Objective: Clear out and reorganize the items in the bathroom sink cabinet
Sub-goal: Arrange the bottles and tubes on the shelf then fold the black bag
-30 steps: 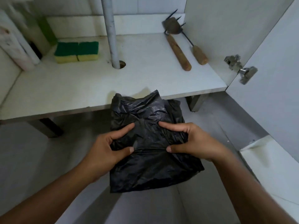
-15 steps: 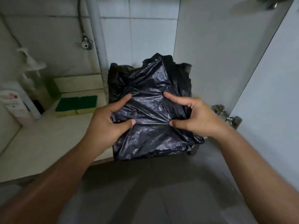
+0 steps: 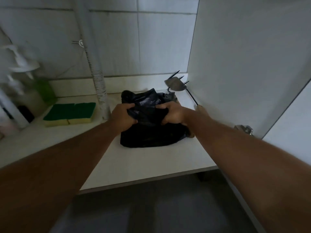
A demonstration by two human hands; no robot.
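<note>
far left there's a blurry bunch of bottles (image 3: 20, 91), at least two with white pump tops, too smeared to count properly. next come two green-topped yellow sponges (image 3: 69, 114) lying side by side, touching, on the white cabinet floor (image 3: 151, 162). one ribbed white drain pipe (image 3: 99, 91) stands just right of them and runs up past the tiled back wall (image 3: 159, 47).

then the person's left hand (image 3: 123, 117), fingers curled into the left side of one crumpled black plastic bag (image 3: 148, 135). the bag sits on the cabinet floor, right of the pipe and toward the back. the right hand (image 3: 173, 116) grips the bag's right side the same way, fingers bunched into the plastic. both forearms reach in from the front and cover a good chunk of the floor.

behind the bag, near the right wall (image 3: 235, 64), there's a metal garden tool head (image 3: 176, 84) with prongs poking out. one thin shaft runs down to a wooden handle (image 3: 201, 108) just beside the right wrist. could be two tools there, can't tell, since the bag and hand block the rest. one metal hinge (image 3: 244, 129) sits at the right edge by the open door (image 3: 292, 123).
</note>
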